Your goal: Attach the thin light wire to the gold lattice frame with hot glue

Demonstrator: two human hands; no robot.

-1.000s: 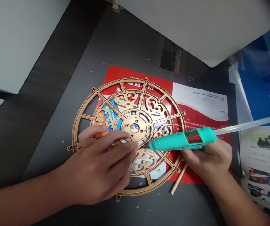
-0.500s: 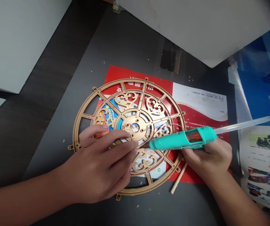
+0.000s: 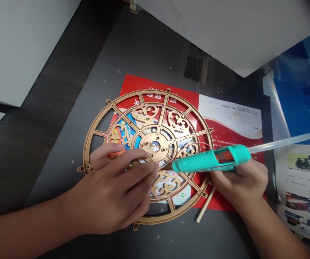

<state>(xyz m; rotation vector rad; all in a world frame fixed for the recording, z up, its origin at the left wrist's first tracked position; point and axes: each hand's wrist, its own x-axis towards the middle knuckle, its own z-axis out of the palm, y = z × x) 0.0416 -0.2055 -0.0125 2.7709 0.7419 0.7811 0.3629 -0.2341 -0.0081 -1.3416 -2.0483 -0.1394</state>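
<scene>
A round gold-coloured wheel-shaped frame (image 3: 168, 102) lies flat, with spokes and scroll ornaments. Thin wires run along its rings. My left hand (image 3: 119, 190) reaches over its left and lower part. Its thumb and fingers are bent together beside the hub, pinching what looks like a thin wire (image 3: 168, 163); the exact grip is partly hidden. My right hand (image 3: 243, 183) is wrapped around a turquoise hot glue gun (image 3: 198, 162), its nozzle pointing left at the left fingertips. A translucent glue stick (image 3: 281, 142) sticks out of the gun's rear.
Beneath the frame is a red and white printed leaflet (image 3: 233, 118) on a dark table (image 3: 149, 46). A pale thin stick (image 3: 206, 205) lies below the right hand. White boxes (image 3: 211, 28) stand behind and at left. Printed sheets (image 3: 303, 180) lie at right. Small scraps dot the tabletop.
Almost nothing differs. My right hand and the glue gun have shifted very slightly to the right; my left hand stays in place over the frame.
</scene>
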